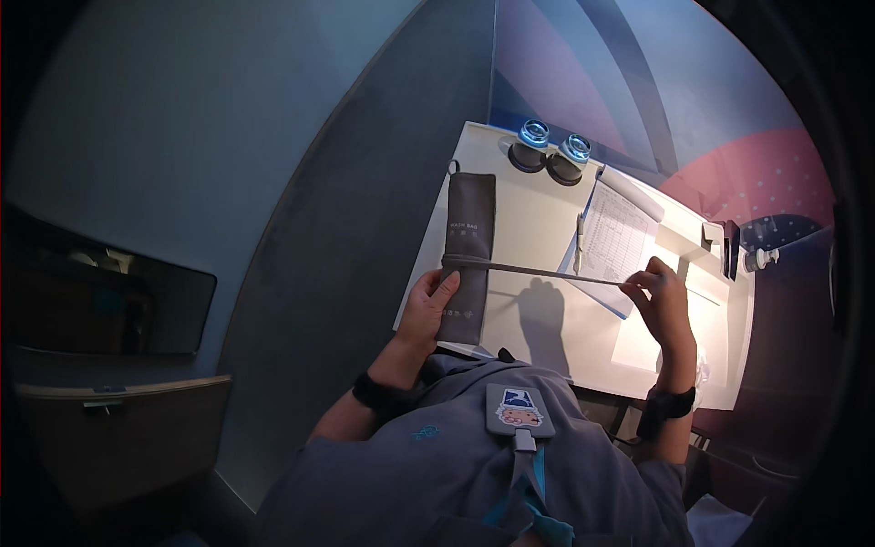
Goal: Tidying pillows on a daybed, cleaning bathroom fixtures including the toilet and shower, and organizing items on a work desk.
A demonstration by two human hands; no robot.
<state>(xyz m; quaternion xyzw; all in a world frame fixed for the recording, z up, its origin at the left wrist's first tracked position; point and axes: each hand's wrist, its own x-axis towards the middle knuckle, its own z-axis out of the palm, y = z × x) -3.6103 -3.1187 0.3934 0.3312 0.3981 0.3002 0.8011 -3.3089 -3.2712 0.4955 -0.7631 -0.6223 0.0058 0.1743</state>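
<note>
My left hand (428, 308) grips the lower part of a grey fabric wash bag (470, 205), thumb on its front. The bag is long, narrow and folded or rolled, with a small loop at its top end and printed writing on it. A thin grey strap (547, 271) goes around the bag's middle and runs out to the right, pulled straight. My right hand (653, 294) pinches the strap's far end between thumb and fingers, over the lit side of the white table (513, 232).
Two glass cups (533, 133) (576, 147) with dark round bases stand at the table's back edge. A clipboard with a printed form (615, 225) and a pen (580, 245) lie mid-table. A pump bottle (760, 259) is at the right. A dark wooden cabinet (123, 437) stands at left.
</note>
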